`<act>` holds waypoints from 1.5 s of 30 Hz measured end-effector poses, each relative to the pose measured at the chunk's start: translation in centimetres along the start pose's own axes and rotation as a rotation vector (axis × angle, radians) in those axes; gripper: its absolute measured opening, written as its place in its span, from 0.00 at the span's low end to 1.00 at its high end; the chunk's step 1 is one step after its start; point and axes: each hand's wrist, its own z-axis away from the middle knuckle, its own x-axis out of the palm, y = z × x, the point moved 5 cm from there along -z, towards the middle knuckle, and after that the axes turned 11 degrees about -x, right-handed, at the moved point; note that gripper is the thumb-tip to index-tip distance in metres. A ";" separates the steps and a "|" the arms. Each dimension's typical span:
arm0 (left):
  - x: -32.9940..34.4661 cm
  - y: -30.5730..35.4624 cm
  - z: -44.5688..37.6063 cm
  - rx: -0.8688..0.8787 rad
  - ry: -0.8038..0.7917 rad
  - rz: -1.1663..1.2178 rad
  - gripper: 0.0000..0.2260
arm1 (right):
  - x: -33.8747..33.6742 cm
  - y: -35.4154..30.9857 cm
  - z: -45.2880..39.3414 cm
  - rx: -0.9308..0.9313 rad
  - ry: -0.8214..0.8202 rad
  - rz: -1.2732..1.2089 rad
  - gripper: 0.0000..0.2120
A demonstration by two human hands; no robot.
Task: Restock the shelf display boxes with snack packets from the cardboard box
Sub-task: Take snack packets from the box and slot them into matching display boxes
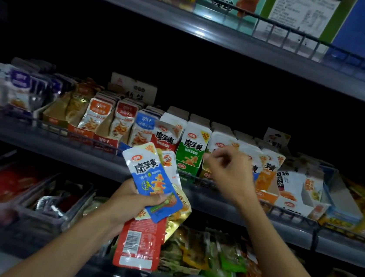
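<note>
A fan of snack packets, a blue-and-white packet on top, a red packet hanging below and a gold packet behind, is gripped in the person's left hand in front of the middle shelf. The thumb lies across the lower part of the blue one.

The right hand is raised just to the right, at the front of the display boxes, its fingers curled in; motion blur hides whether anything is pinched between them. Directly behind it stands a green display box of white-topped packets, with a red display box on its left and further rows of the same brand running to the right.

Farther left along the shelf, behind a wire rail, sit orange, red and blue fish-snack packets in their boxes. The shelf above carries large cartons. Below, the lower shelf holds trays of red packs and a heap of green and orange bags. The cardboard supply box cannot be made out.
</note>
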 end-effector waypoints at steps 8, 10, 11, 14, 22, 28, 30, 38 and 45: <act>-0.8 0.0 2.3 -0.031 -0.143 -0.173 0.15 | 6.9 -6.8 0.2 -0.173 -0.582 0.095 0.44; -1.1 0.1 2.6 -0.029 -0.135 -0.165 0.15 | 7.1 -6.8 0.1 -0.141 -0.608 0.061 0.34; -1.2 0.2 2.7 -0.030 -0.124 -0.147 0.15 | 6.9 -6.4 0.1 -0.091 -0.590 0.000 0.29; -1.3 0.3 3.0 -0.035 -0.083 -0.087 0.13 | 4.8 -4.5 0.3 0.071 -0.480 -0.200 0.23; 2.3 0.3 2.3 -0.023 -0.071 -0.058 0.14 | -1.8 1.7 2.4 0.260 -0.398 -0.395 0.09; 6.8 0.0 0.7 -0.005 -0.106 -0.091 0.11 | -4.9 7.2 5.3 0.509 -0.258 -0.777 0.10; 8.1 -0.3 0.2 -0.022 -0.111 -0.106 0.11 | -6.9 8.4 5.3 0.462 -0.140 -0.739 0.11; 10.2 -0.8 -1.1 -0.074 -0.075 -0.115 0.13 | -14.0 13.4 1.3 0.235 0.285 -0.338 0.06; 9.7 -1.0 -1.2 -0.099 -0.063 -0.141 0.15 | -11.0 12.7 -1.1 0.115 0.087 -0.053 0.06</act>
